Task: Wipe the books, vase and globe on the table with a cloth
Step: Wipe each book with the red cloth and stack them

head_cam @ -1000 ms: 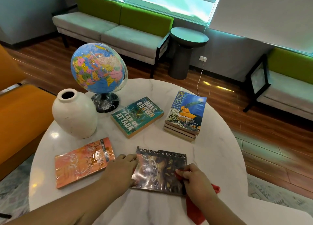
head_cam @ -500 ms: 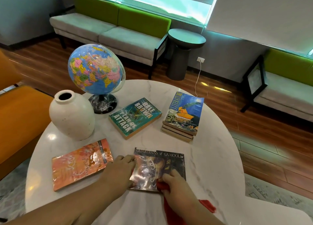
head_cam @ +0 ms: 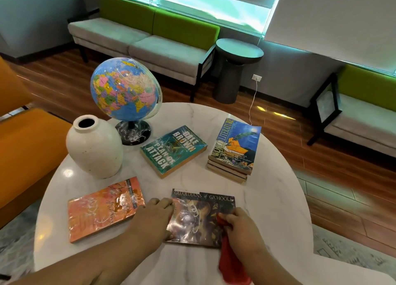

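A dark "Guardians of Ga'Hoole" book (head_cam: 199, 216) lies at the near edge of the round marble table (head_cam: 267, 199). My left hand (head_cam: 153, 219) rests on its left edge, fingers curled over it. My right hand (head_cam: 241, 229) grips a red cloth (head_cam: 232, 265) against the book's right side. An orange book (head_cam: 102, 207) lies to the left. Further back are a teal "Plan of Attack" book (head_cam: 173, 150), a stack of books (head_cam: 234, 149), a white vase (head_cam: 94, 147) and a globe (head_cam: 125, 89).
An orange chair (head_cam: 27, 145) stands close to the table's left. Beyond the table are a green-backed sofa (head_cam: 145, 36), a dark round side table (head_cam: 235, 68) and another green seat (head_cam: 360, 113) at right. A white cord (head_cam: 254, 100) hangs from a wall socket.
My right hand with the red cloth slid left over the dark book's cover, then back to its right side. My left hand has stayed on the book's left edge.
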`<action>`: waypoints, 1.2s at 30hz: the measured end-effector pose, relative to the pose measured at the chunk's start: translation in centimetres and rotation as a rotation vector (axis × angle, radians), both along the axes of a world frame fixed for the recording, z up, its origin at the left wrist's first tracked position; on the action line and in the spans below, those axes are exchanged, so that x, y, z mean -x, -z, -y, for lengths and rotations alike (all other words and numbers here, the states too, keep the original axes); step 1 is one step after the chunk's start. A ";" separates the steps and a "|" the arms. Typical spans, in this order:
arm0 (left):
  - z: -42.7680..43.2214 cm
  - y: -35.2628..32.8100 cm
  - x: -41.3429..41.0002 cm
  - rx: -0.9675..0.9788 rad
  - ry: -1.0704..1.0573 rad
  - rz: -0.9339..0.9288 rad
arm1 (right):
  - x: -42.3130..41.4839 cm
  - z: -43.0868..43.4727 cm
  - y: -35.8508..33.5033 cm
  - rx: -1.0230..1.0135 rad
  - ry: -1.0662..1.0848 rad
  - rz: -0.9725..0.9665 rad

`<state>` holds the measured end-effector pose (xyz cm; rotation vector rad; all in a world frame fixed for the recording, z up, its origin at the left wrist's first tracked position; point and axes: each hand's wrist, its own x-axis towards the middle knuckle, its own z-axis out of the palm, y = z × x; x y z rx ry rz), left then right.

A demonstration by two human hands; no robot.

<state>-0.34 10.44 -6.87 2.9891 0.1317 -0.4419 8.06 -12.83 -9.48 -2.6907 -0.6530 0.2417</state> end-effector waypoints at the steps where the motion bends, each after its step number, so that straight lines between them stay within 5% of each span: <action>1: 0.0 0.0 0.0 -0.001 0.000 0.002 | 0.2 -0.1 0.5 0.070 -0.063 0.073; 5: -0.2 0.3 0.2 0.010 -0.007 0.007 | 3.2 -1.7 0.8 0.041 -0.364 0.016; 12: 0.0 0.3 0.2 0.016 -0.009 0.017 | -1.5 0.4 0.8 0.053 0.042 0.055; 17: -0.1 0.3 0.2 0.020 -0.011 0.012 | 0.9 -0.9 1.3 0.043 -0.231 -0.085; 23: 0.0 0.4 0.2 0.014 -0.014 0.022 | -3.1 -0.9 -0.1 -0.025 0.132 -0.110; 29: -0.1 0.4 0.2 0.018 -0.014 0.022 | -1.2 -2.1 -1.4 -0.063 -0.050 -0.181; 33: -0.1 0.4 0.2 0.025 -0.019 0.027 | -4.1 -0.6 -0.9 -0.058 0.174 -0.196; 36: -0.2 0.3 0.2 0.029 -0.019 0.013 | -3.8 -1.3 -0.1 0.045 0.099 -0.177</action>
